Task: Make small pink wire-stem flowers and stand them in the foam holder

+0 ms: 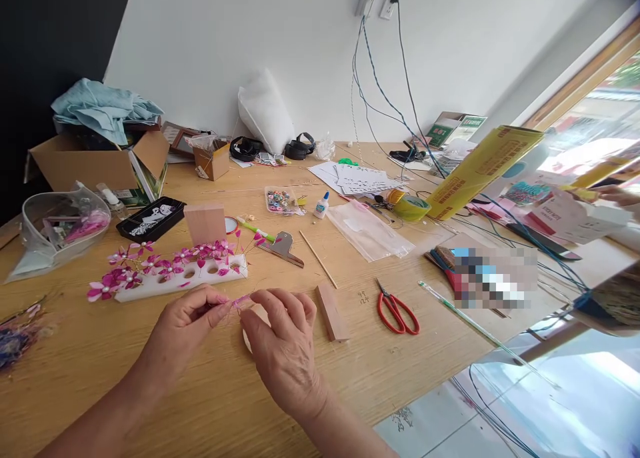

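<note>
While your left hand (187, 317) pinches a purple strip (242, 302) and your right hand (287, 348) curls at its other end, grip too hidden to tell, pink flowers (103, 287) that look done sit past your fingers on a white block (173, 287). Between your fingertips, the strip seems unfinished and looks thin and bright.

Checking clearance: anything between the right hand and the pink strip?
Nothing visible. The right hand is at one end of the pink strip; the left hand pinches the other. The pale round piece lies below, not between.
</note>
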A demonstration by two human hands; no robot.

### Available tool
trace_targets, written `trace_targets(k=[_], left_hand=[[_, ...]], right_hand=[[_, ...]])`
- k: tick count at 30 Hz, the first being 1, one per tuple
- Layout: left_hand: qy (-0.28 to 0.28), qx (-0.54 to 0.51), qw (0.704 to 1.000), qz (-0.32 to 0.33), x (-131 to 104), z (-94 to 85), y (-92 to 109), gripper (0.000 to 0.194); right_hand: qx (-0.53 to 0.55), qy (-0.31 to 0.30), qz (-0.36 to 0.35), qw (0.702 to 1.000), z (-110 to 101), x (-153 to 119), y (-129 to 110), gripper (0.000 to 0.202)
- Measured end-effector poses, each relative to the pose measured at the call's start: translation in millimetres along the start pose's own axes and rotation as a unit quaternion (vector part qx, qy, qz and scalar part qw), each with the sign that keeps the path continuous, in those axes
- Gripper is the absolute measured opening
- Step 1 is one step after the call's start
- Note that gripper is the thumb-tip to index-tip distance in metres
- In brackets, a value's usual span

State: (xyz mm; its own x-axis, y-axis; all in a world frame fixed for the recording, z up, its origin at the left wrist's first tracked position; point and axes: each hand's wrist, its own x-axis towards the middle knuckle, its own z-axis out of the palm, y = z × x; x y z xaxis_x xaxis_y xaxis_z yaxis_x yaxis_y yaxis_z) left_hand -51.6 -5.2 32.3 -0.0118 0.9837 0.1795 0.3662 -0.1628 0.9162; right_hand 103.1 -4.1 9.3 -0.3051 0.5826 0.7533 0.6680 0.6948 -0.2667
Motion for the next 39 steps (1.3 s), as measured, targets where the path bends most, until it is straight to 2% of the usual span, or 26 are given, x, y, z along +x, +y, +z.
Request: trace_targets(k=[4, 6, 8, 11, 13, 14, 16, 18, 21, 23, 25, 28, 30, 32, 34, 39], left_hand=[[0.03, 0.081, 0.991, 0.103, -4.2, -3.0, -5.0, 0.012], [0.039, 0.134, 0.975, 0.172, -5.6, -4.9, -5.6, 0.012], [0.045, 0.189, 0.949, 0.249, -6.7, -6.3, -4.6, 0.014], [0.05, 0.259, 0.899, 0.349, -8.1, -9.1, -3.0, 0.016], [0.036, 0.29, 0.87, 0.398, -9.2, -12.5, -4.3, 0.018], [0.025, 0.299, 0.858, 0.418, -9.7, -14.7, -5.9, 0.02], [-0.003, 0.313, 0.839, 0.445, -10.6, -19.6, -10.0, 0.026], [-0.028, 0.325, 0.826, 0.459, -11.1, -23.8, -13.9, 0.031], [-0.045, 0.338, 0.813, 0.472, -11.1, -26.3, -15.9, 0.032], [-0.043, 0.341, 0.809, 0.477, -10.7, -25.6, -14.7, 0.031], [-0.038, 0.338, 0.81, 0.478, -10.2, -24.1, -12.6, 0.03], [-0.029, 0.323, 0.814, 0.481, -9.7, -22.6, -10.0, 0.029], [-0.033, 0.32, 0.815, 0.481, -9.7, -23.2, -9.2, 0.03], [-0.045, 0.326, 0.816, 0.476, -10.0, -24.7, -9.2, 0.034], [-0.057, 0.331, 0.819, 0.465, -10.6, -26.3, -9.8, 0.04], [-0.064, 0.33, 0.824, 0.456, -10.9, -27.3, -13.4, 0.046]], right_hand=[[0.099, 0.018, 0.111, 0.989, -7.4, -3.7, 6.1, 0.01], [0.156, 0.042, 0.168, 0.973, -18.5, -0.2, 7.4, 0.01], [0.193, 0.045, 0.184, 0.963, -31.7, 8.3, 8.1, 0.009], [0.234, -0.018, 0.156, 0.96, -46.7, 29.6, 13.1, 0.01], [0.265, -0.125, 0.154, 0.944, -48.6, 45.4, 21.3, 0.011], [0.275, -0.206, 0.166, 0.924, -46.8, 52.3, 26.6, 0.011], [0.286, -0.37, 0.191, 0.863, -38.9, 62.3, 37.9, 0.013], [0.326, -0.475, 0.196, 0.793, -28.5, 66.5, 47.5, 0.017], [0.421, -0.53, 0.201, 0.708, -16.4, 65.2, 55.1, 0.016], [0.465, -0.531, 0.221, 0.673, -12.9, 62.2, 57.0, 0.013], [0.483, -0.509, 0.241, 0.67, -11.7, 58.9, 58.0, 0.011], [0.499, -0.455, 0.258, 0.691, -10.6, 54.8, 58.4, 0.011], [0.525, -0.436, 0.26, 0.683, -9.7, 53.2, 57.2, 0.01], [0.55, -0.437, 0.25, 0.667, -9.1, 52.6, 55.3, 0.008], [0.55, -0.446, 0.235, 0.666, -8.6, 52.7, 53.8, 0.005], [0.488, -0.469, 0.2, 0.709, -7.8, 53.8, 51.7, 0.003]])
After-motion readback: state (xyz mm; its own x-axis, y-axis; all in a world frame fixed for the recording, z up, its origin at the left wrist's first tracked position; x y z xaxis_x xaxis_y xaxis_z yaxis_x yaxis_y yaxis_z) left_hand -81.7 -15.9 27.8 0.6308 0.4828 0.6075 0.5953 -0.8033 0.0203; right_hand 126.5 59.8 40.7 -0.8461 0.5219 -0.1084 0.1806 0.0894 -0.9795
